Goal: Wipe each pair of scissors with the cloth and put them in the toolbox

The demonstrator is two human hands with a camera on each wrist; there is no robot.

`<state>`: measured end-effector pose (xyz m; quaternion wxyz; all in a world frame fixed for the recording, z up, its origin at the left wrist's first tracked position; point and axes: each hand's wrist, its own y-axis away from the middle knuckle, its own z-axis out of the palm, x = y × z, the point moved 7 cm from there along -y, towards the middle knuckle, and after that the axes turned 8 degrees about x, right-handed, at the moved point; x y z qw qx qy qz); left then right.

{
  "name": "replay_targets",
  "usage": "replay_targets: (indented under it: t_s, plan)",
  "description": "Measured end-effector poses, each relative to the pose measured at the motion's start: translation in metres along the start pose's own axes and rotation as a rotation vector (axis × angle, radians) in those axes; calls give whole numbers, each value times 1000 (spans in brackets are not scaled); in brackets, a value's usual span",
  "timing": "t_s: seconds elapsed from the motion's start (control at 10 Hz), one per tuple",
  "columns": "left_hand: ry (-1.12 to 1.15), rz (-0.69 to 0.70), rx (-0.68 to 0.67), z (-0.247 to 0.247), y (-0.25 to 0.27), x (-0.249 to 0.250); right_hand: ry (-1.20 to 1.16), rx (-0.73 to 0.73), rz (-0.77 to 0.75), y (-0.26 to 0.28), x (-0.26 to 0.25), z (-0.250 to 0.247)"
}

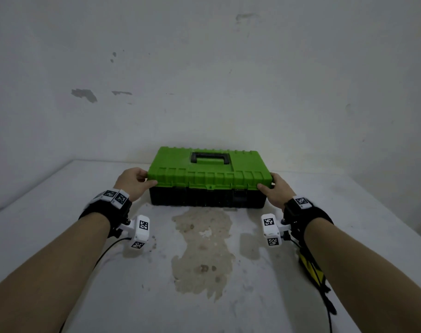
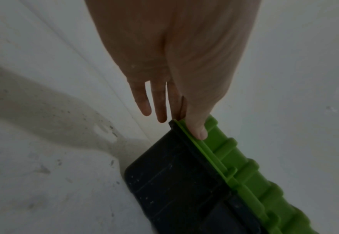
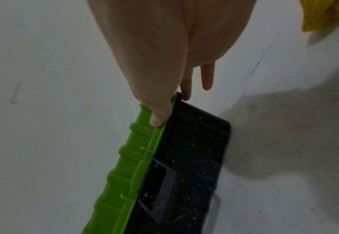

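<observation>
**Toolbox lid: closed, both hands on it**

The toolbox (image 1: 208, 179) stands on the worktop (image 1: 60, 236) by the wall. Left hand (image 1: 135, 180) and right hand (image 1: 276, 188) pinch the green lid (image 1: 204, 169) at its front corners, thumbs on the lip. Judged step: opening or closing. Contents hidden. No scissors visible; a yellow cloth (image 3: 328, 14) lies beside the right arm.

One green-lidded black plastic toolbox (image 1: 208, 179), one yellow knitted cloth (image 3: 330, 14) and two hands are counted: left (image 1: 135, 181), right (image 1: 278, 188).
</observation>
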<state>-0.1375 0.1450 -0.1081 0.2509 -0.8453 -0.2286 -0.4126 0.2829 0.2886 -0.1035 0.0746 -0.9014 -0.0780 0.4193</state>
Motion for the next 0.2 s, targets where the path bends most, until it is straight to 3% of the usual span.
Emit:
replay_targets:
  t_s: [0.2]
  plan:
    - [7, 9, 22, 4, -3, -2, -2, 33, -7, -2, 2, 2]
